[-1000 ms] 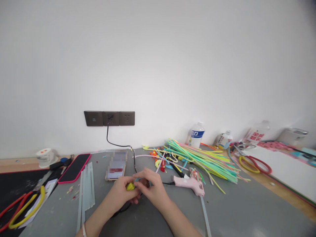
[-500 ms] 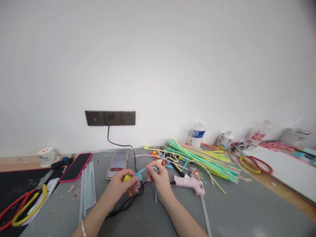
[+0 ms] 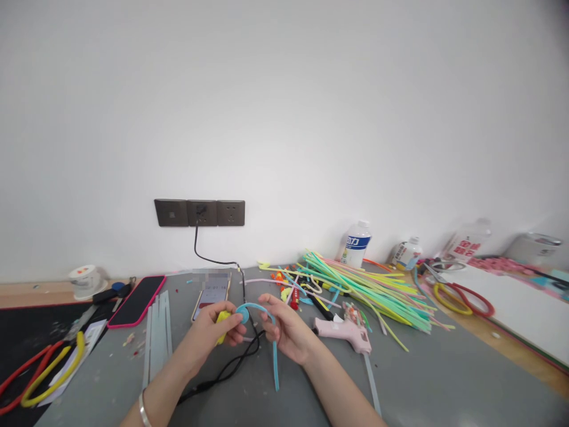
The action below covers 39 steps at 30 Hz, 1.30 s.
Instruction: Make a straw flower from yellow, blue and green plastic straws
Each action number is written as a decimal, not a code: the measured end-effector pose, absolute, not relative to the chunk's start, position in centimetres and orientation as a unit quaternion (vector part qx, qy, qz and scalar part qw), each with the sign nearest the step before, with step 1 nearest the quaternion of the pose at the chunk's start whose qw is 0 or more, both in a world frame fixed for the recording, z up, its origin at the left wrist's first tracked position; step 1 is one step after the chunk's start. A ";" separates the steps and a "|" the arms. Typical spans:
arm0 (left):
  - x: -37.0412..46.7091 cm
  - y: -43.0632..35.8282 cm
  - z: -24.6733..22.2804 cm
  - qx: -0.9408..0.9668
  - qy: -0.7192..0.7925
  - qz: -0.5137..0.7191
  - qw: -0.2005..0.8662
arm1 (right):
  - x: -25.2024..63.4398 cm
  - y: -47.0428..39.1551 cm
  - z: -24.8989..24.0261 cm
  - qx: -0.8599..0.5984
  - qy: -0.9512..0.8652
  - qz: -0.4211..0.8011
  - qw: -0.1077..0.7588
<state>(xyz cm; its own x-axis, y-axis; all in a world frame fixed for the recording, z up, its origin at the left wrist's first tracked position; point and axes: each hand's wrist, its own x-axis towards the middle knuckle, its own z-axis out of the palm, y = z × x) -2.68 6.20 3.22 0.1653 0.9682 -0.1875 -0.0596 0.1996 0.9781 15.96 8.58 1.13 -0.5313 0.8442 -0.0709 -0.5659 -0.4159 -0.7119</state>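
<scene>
My left hand (image 3: 214, 327) is closed around a yellow piece (image 3: 223, 325) and pinches a small flat coil at the end of a blue pipe cleaner (image 3: 275, 370). From the coil the strand arches across to my right hand (image 3: 284, 332), and its free end hangs down below the fingers. My right thumb and fingers hold the strand loosely, with the index finger raised. Black cable (image 3: 242, 356) lies under and between both hands. Behind my left hand a phone (image 3: 216, 293) leans with its screen lit.
A pink glue gun (image 3: 344, 333) lies right of my hands, before a pile of coloured pipe cleaners (image 3: 368, 290). Glue sticks (image 3: 159, 332), a pink-cased phone (image 3: 137, 301) and red-yellow scissors (image 3: 48, 367) are on the left. Bottles (image 3: 355, 244) stand along the wall.
My right hand has loosened its pinch and shifted along the blue strand, fingers more spread. The free end hangs lower, and more of the coil and yellow piece shows in my left hand.
</scene>
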 end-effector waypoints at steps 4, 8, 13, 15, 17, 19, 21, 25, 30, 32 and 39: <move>-2.6 5.9 3.3 0.490 0.484 0.389 0.612 | 15.7 8.2 1.0 -0.194 -0.369 0.810 0.411; -2.2 5.5 3.2 0.508 0.479 0.343 0.629 | 15.6 8.2 0.7 -0.222 -0.408 0.781 0.417; -2.4 5.7 2.7 0.507 0.485 0.333 0.630 | 15.4 8.1 0.4 -0.250 -0.462 0.756 0.390; -2.5 5.9 2.5 0.509 0.485 0.340 0.625 | 15.3 8.0 0.4 -0.268 -0.472 0.748 0.382; -2.7 6.0 2.4 0.509 0.483 0.348 0.622 | 15.3 8.0 0.4 -0.281 -0.475 0.745 0.375; -2.7 6.0 2.5 0.508 0.482 0.355 0.620 | 15.4 8.0 0.3 -0.283 -0.478 0.741 0.377; -2.6 5.9 2.7 0.506 0.482 0.360 0.618 | 15.4 8.1 0.3 -0.279 -0.480 0.738 0.384; -2.4 5.7 2.9 0.512 0.486 0.357 0.612 | 15.4 8.0 0.2 -0.274 -0.472 0.742 0.390; -2.5 6.1 2.6 0.553 0.488 0.345 0.581 | 15.3 8.1 0.2 -0.284 -0.470 0.731 0.404; -2.7 6.2 2.4 0.599 0.495 0.360 0.516 | 15.3 8.3 0.2 -0.270 -0.447 0.738 0.426; -3.0 5.7 1.3 0.734 0.444 0.379 0.346 | 15.3 8.2 0.6 -0.211 -0.361 0.813 0.405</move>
